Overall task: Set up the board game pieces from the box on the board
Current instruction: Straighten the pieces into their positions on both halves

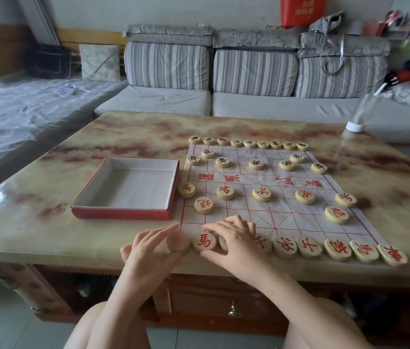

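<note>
A white paper board (269, 197) with red lines lies on the marble table (47, 197). Black-lettered wooden discs (250, 143) line its far side, and red-lettered discs (309, 246) line the near edge. My left hand (148, 248) pinches the blurred corner disc (178, 243) at the near left end of the row, thumb below and fingers above. My right hand (234, 238) rests over the third disc (224, 244), with its thumb under the red horse disc (204, 242). The box (128, 190) left of the board is white inside with nothing in it.
A grey striped sofa (249, 71) stands behind the table. A clear overturned bottle with a white cap (357, 117) stands at the table's far right corner. My knees show below the table's near edge.
</note>
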Available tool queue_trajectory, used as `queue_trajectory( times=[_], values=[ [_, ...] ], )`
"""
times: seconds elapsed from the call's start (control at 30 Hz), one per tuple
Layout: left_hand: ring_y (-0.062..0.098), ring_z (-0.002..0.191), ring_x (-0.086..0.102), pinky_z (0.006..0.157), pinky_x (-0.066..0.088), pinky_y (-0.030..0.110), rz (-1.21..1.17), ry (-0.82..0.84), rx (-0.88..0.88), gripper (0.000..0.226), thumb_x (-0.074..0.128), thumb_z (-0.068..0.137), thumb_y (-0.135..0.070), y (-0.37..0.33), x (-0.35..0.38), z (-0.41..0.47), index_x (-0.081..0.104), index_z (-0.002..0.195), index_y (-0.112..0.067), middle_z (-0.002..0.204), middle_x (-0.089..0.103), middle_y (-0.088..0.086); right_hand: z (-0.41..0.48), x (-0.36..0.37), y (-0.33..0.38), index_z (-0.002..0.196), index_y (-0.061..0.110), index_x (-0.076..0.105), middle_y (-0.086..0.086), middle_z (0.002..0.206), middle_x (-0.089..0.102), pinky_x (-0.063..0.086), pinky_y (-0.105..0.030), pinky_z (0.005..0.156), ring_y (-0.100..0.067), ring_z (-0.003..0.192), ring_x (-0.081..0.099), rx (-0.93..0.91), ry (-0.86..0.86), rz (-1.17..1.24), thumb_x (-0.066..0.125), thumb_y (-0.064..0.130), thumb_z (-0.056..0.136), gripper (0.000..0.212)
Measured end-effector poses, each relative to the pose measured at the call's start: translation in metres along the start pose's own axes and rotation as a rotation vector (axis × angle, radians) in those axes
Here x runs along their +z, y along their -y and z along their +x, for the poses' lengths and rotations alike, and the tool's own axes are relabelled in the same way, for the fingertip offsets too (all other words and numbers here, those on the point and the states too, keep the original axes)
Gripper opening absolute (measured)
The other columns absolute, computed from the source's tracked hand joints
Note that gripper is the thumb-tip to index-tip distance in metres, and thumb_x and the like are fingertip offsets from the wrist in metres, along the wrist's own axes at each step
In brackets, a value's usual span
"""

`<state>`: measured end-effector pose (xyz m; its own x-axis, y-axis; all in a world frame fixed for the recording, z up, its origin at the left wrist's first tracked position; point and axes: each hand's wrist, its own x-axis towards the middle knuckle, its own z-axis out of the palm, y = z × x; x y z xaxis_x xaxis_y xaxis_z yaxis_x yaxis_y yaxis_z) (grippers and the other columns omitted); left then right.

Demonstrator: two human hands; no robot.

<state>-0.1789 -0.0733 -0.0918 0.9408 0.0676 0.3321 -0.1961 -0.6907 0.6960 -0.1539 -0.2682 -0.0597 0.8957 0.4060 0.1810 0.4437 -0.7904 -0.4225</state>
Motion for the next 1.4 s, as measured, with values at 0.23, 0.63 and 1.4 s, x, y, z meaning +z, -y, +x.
queue_trajectory(
  times=[0.23,0.63,1.4],
  values=[
    [-0.002,0.103,0.031,0.08,0.011,0.023,0.119,-0.01,-0.059,0.065,0.041,0.047,-0.074,0.007,0.005,0.007,0.059,0.104,-0.048,0.1,0.05,-0.029,0.002,0.008,-0.004,0.126,0.03,0.051,0.024,0.109,0.041,0.013,-0.024,0.083,0.006,0.098,0.016,-0.024,-0.043,-0.008,0.057,0.051,0.083,0.048],
    [-0.001,0.102,0.027,0.078,0.009,0.021,0.146,-0.056,-0.063,0.07,0.041,0.046,-0.077,0.005,0.01,0.007,0.062,0.103,-0.043,0.101,0.049,-0.024,0.003,0.012,-0.006,0.125,0.03,0.051,0.017,0.119,0.05,0.015,-0.026,0.087,-0.003,0.111,0.025,-0.027,-0.075,0.004,0.056,0.051,0.084,0.047],
    [0.008,0.113,0.041,0.096,0.035,0.029,0.205,0.2,0.308,0.067,0.043,0.063,-0.075,-0.048,0.057,0.032,0.058,0.114,-0.035,0.116,0.056,-0.02,-0.038,-0.034,-0.078,0.097,0.038,0.054,0.025,0.098,0.049,0.018,-0.024,0.075,0.0,0.095,0.031,0.146,-0.222,-0.154,0.041,0.089,0.053,0.069]
  ],
)
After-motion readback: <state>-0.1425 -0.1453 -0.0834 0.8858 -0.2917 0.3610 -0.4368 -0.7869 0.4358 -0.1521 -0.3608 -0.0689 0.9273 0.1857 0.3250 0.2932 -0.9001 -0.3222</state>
